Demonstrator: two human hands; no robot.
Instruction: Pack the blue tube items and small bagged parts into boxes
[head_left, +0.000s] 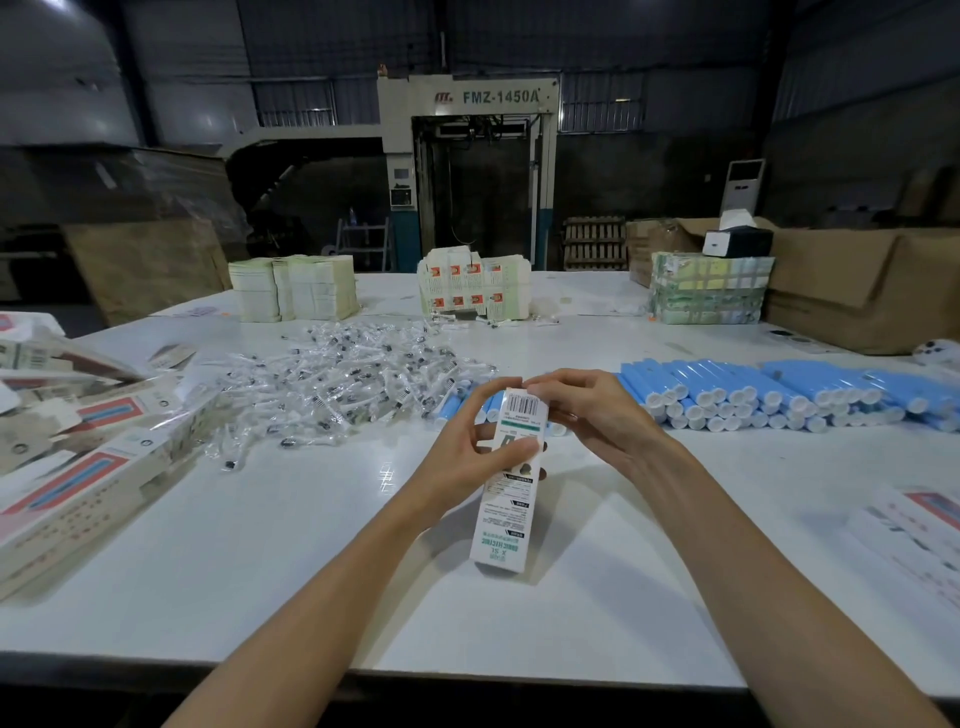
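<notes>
At the middle of the white counter (311, 545), a person is holding a slim white printed cardboard box (506, 483) nearly upright, barcoded end uppermost. The left hand (467, 452) is gripping the box around its middle, and the right hand (587, 410) is curling its fingertips over the top end, apparently working the closing flap. The flap is the weak point: pressed off-line it is likely to crease or spring back open, and a hard squeeze at mid-box may be buckling the thin card. Whether a tube and bag are already inside cannot be told, nor whether the lower end is touching the counter; if that end is unsealed, the contents could be slipping out. Rows of light-blue plastic tubes with white caps (779, 389) are lying just behind and to the right of the right hand, and the heap of small clear bagged parts (337, 374) is spreading behind and to the left of the left hand.
</notes>
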